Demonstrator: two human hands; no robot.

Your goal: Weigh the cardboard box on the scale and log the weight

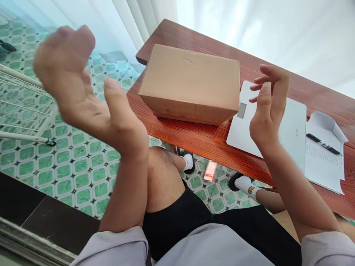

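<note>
My left hand is raised at the left, close to the camera, with fingers curved and the thumb apart; nothing is in it. On the other side, my right hand hangs in the air over a flat white kitchen scale, its fingers bent and spread, holding nothing. Between the hands a closed brown cardboard box sits on the wooden table, and neither hand touches it. The scale lies just right of the box, with a small grey display at its left.
Paper sheets with writing and a black pen lie right of the scale. White curtains hang behind the table. A white metal rack stands at the left on green tiled floor. A blurred-out item is on the floor below.
</note>
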